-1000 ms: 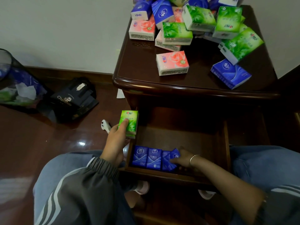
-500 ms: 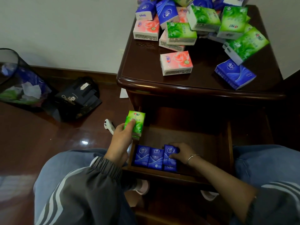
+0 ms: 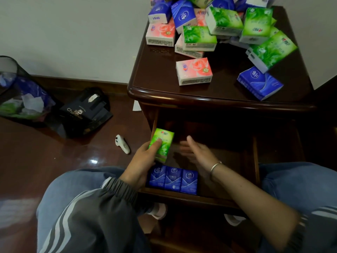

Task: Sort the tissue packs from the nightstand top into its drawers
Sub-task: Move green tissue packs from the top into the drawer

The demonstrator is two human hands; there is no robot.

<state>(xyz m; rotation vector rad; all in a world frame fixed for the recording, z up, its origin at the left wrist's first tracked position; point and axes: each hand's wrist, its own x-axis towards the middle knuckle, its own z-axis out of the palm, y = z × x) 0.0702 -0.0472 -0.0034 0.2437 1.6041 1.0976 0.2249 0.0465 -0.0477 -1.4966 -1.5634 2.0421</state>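
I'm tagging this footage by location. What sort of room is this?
Probably a bedroom: a dark wooden nightstand with an open drawer, glossy wood floor, and a lined wastebasket by the wall.

Drawer (image 3: 256, 161) floor bare behind blue packs (image 3: 173, 178).

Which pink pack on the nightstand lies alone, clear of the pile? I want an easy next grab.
The front pink pack, lying flat by itself nearest the nightstand front edge. The other pink packs sit further back, wedged among green and blue ones.

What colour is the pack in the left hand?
Green, held in the left hand: the tissue pack, clearest in the head view.
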